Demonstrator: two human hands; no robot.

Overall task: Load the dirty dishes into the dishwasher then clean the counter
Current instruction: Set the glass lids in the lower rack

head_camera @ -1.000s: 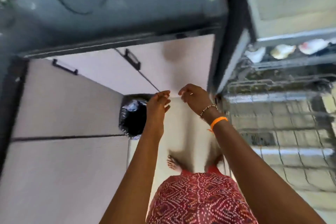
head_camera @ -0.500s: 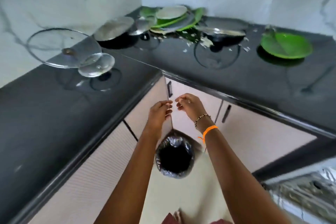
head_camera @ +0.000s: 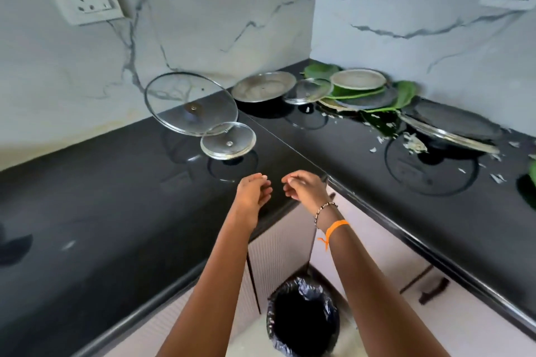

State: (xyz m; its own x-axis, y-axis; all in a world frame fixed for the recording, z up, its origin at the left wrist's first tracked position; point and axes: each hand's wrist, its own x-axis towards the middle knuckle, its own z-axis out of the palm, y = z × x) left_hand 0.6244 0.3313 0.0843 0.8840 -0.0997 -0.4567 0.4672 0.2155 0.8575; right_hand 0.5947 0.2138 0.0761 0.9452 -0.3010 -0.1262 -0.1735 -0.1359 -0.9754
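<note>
Where the two runs of black counter (head_camera: 87,211) meet at the inner corner, both hands hang over the front edge, close together but apart. Left hand (head_camera: 252,191) has fingers loosely curled, holding nothing; right hand (head_camera: 304,187), w/ bead bracelet and orange wristband (head_camera: 336,226), is likewise loosely curled, and whether anything sits betw. its fingertips can't be told. Straight below the arms, on the floor in the cabinet corner, stands a bin w/ black liner (head_camera: 303,316), mouth open. Dirty dishes sit well back: large glass lid (head_camera: 191,103) tilted near the left wall, small glass lid (head_camera: 228,140) just in front, overlapping its rim; steel plate (head_camera: 262,86) and another small glass lid (head_camera: 308,90) toward the corner; stack of plates and green leaves (head_camera: 359,87) in the corner itself; big tilted lid (head_camera: 452,124) on the right run, food scraps (head_camera: 412,143) scattered round it. Front strip of the left run, nearest the edge, carries only a few specks.
</note>
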